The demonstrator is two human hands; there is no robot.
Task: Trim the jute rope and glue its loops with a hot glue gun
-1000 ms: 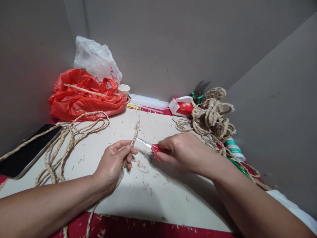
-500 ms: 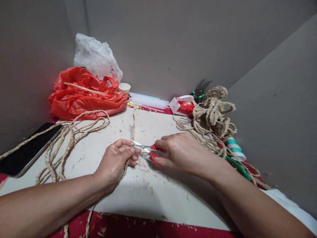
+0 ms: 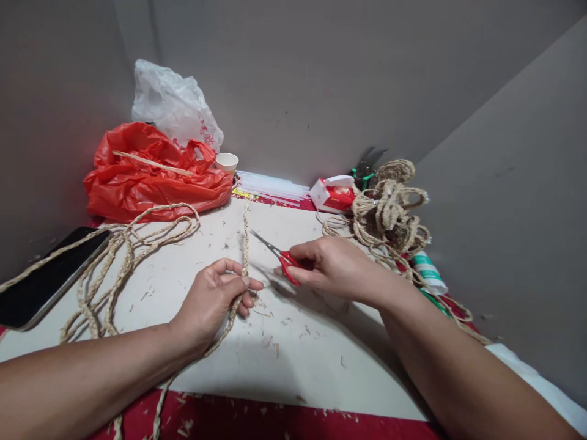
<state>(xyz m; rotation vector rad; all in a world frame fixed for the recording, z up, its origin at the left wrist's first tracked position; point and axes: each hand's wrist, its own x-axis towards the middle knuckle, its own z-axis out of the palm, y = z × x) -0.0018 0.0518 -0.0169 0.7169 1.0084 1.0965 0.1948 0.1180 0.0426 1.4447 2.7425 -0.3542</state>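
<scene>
Between thumb and fingers my left hand [image 3: 220, 290] pinches a braided straw cord [image 3: 246, 244]. The cord's upper end stretches away over the white board [image 3: 220, 360], and its other part runs down past my wrist to the near edge. To the right, my right hand [image 3: 325, 269] holds small scissors [image 3: 288, 263] by their red handles. The scissors' blades look closed or nearly so, pointing up and left, with their tips just right of the cord and apart from it.
Looped cord [image 3: 128, 256] lies at left beside a black phone [image 3: 55, 269]. Behind are a red plastic bag [image 3: 156, 189], a paper cup [image 3: 227, 162], white sticks [image 3: 273, 186] and a red-white box [image 3: 334, 194]. Coiled cord bundles [image 3: 394, 208] sit at right.
My right hand has drawn the scissors away from my left fingers, and the blades have come together, pointing farther up. My left hand keeps its pinch on the cord. The view has shifted slightly.
</scene>
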